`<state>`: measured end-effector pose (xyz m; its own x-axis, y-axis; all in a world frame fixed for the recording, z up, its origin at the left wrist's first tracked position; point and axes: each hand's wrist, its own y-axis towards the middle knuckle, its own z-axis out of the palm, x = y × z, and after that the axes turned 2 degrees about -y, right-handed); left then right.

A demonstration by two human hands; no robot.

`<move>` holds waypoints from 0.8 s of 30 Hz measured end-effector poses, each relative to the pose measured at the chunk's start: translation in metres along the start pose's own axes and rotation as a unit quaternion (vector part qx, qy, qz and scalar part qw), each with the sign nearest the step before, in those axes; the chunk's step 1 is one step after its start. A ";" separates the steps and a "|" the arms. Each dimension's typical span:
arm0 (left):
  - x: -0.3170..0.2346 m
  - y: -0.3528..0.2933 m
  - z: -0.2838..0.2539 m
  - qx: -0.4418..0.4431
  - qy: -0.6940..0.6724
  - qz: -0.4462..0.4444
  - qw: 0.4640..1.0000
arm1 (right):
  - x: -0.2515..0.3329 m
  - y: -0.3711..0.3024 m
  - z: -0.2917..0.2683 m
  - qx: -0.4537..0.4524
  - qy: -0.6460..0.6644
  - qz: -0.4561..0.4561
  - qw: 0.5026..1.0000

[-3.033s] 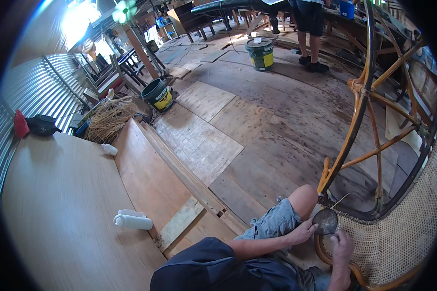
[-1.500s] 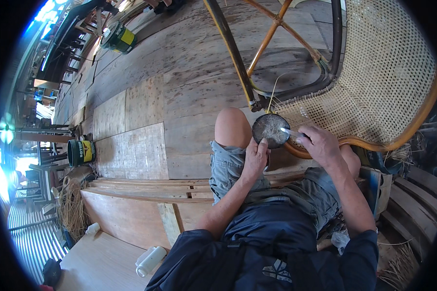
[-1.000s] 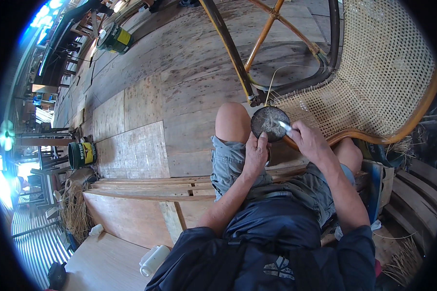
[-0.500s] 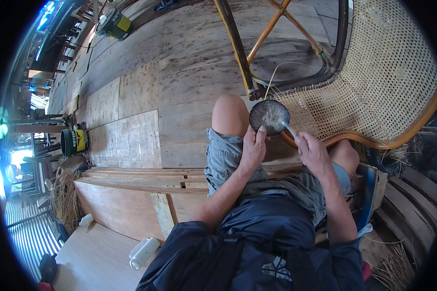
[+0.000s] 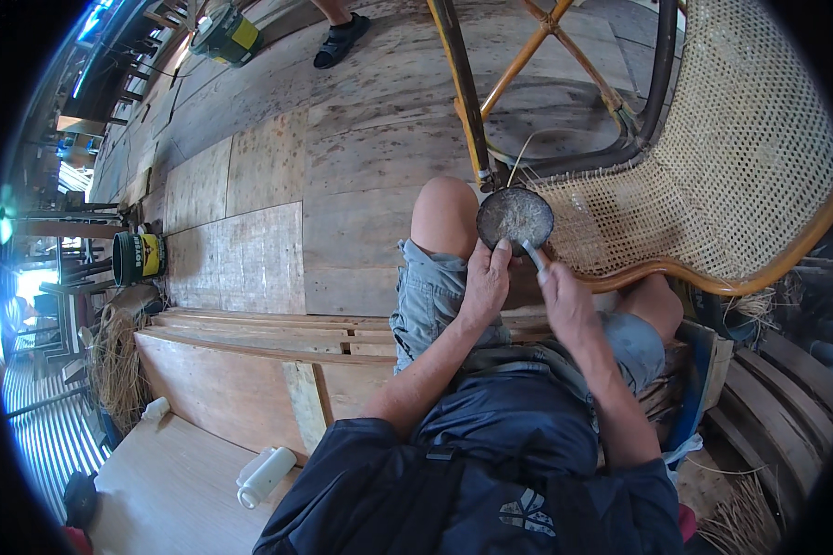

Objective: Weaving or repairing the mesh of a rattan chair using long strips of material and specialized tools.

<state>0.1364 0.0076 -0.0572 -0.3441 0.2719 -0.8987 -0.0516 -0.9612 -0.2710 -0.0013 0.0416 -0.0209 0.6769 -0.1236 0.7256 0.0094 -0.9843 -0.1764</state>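
A round, dark bowl with a rough, speckled grey inside sits just beside the bare knee, against the woven cane chair seat. The left hand grips its rim; the right hand pinches a thin pale stick resting in it.

A small round bowl, dark-rimmed with a pale grey speckled inside, sits tilted beside the knee, touching the cane chair's near edge.

Woven cane chair, rough plank floor, matt dark bowl.
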 end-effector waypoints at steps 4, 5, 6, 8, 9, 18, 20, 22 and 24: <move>-0.003 -0.002 -0.002 -0.004 -0.003 0.008 1.000 | 0.015 -0.002 -0.008 0.002 0.035 0.002 0.999; -0.004 -0.002 0.000 -0.003 -0.003 0.007 1.000 | 0.018 0.010 -0.017 0.000 0.029 0.035 0.999; -0.004 -0.002 0.001 -0.003 -0.011 0.005 1.000 | 0.020 0.015 -0.021 -0.002 0.022 0.067 0.997; -0.004 0.001 0.002 -0.003 -0.017 0.008 1.000 | 0.002 -0.003 0.005 -0.018 0.009 0.035 0.999; -0.001 0.000 0.002 -0.007 -0.011 0.006 1.000 | 0.003 -0.010 0.012 -0.032 -0.004 0.004 0.999; 0.001 -0.001 0.000 -0.017 0.003 -0.006 1.000 | 0.012 -0.016 0.019 -0.031 0.001 0.023 0.999; 0.002 0.000 0.000 -0.015 0.031 0.000 0.999 | 0.016 -0.004 0.006 -0.017 0.016 0.053 0.998; -0.007 -0.004 0.001 0.003 0.000 -0.018 1.000 | 0.013 0.009 0.003 -0.009 0.073 0.106 0.992; 0.002 0.000 -0.002 -0.010 -0.009 -0.002 1.000 | 0.010 -0.002 0.022 -0.020 0.045 0.065 0.997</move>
<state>0.1374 0.0079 -0.0602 -0.3609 0.2745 -0.8913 -0.0346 -0.9590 -0.2814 0.0214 0.0452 -0.0277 0.6013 -0.2590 0.7559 -0.1042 -0.9634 -0.2471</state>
